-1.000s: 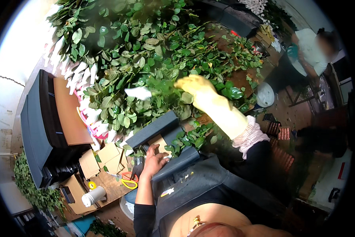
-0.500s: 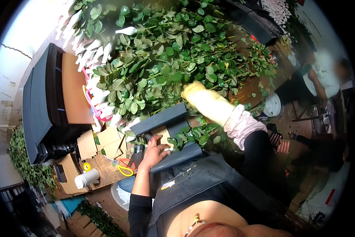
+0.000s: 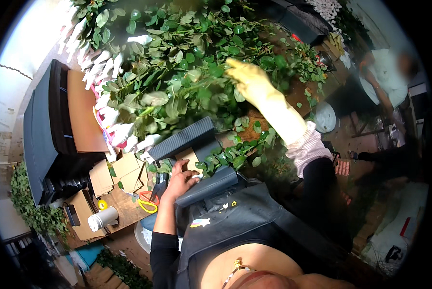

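Observation:
Bare fingers spread, my left hand (image 3: 178, 183) rests in a grey ribbed trough (image 3: 184, 138), against a piece of cardboard (image 3: 189, 159) and a small white thing by the fingers. Leafy stems (image 3: 230, 158) lie in the trough to the right of that hand. My right hand (image 3: 254, 85), in a pale yellow rubber glove, is raised over a big heap of leafy stems (image 3: 187, 53). Its fingers close on a leafy rose stem (image 3: 177, 94), blurred, that slants down to the left; the grip itself is partly hidden. White netted flower heads (image 3: 103, 62) line the heap's left side.
Left of the trough lie orange-and-yellow scissors (image 3: 147, 202), cardboard pieces (image 3: 127, 168), a white cylinder (image 3: 103, 218) and a yellow tape roll (image 3: 103, 204). A dark cabinet-like box (image 3: 45, 130) stands at far left. Beyond a white bucket (image 3: 325, 117), another person (image 3: 386, 77) sits at right.
My right hand has risen from the heap's near edge, and a leafy stem beside it has lifted. My left hand keeps its place in the trough. The whole view has shifted slightly.

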Tool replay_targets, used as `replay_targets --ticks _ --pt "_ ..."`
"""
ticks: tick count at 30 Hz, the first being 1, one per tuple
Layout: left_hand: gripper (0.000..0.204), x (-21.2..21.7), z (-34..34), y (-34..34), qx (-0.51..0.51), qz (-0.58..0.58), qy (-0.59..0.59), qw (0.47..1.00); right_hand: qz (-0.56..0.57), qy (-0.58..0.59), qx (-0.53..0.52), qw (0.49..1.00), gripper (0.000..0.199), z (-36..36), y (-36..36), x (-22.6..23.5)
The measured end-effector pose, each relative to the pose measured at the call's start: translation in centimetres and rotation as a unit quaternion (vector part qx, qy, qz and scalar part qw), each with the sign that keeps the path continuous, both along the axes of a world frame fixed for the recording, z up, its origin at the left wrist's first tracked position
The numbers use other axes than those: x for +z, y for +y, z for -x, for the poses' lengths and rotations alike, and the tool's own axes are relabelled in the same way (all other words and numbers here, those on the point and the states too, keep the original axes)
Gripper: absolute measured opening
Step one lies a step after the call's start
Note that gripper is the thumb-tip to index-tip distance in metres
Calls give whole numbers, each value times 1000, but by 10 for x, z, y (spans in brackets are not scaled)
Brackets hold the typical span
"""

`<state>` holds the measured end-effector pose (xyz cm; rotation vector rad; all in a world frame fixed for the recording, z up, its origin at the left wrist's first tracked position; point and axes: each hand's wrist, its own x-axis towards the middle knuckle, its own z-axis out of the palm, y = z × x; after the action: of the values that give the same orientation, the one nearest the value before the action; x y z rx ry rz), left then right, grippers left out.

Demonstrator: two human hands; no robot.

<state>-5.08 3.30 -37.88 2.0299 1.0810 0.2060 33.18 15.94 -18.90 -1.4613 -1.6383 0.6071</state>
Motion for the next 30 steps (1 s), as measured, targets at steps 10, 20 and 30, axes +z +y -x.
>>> replay_targets --ticks 10,20,30 --pt "73 -41 7 -1 91 23 -75 993 -117 -184 329 919 51 -18 -58 0" --pt "93 -9 7 -11 160 82 -153 972 246 -415 320 816 23 -87 -90 -106" --pt "57 -8 5 -10 132 96 -160 974 280 -531 223 768 27 -58 -76 -115"
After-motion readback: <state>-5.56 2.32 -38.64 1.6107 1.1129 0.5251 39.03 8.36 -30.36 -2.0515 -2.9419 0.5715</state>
